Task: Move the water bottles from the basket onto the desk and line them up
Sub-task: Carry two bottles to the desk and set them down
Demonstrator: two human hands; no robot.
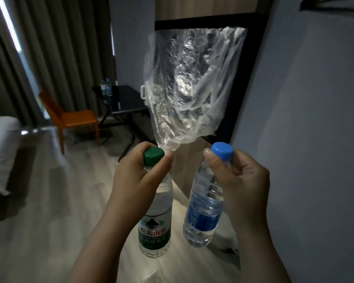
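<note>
My left hand (135,176) grips the neck of a clear water bottle with a green cap and green label (154,225), held upright in the air. My right hand (239,180) pinches the neck of a second clear bottle with a blue cap and blue label (202,213), hanging slightly tilted. Both bottles are above the wooden floor. Far back on the left, a dark desk (127,101) carries two more water bottles (106,88) standing side by side. No basket is in view.
A crumpled clear plastic bag (190,86) hangs from a black frame just beyond my hands. An orange chair (74,117) stands by the desk, near grey curtains. A white bed corner (0,152) is at the left; a pale wall (315,139) closes the right.
</note>
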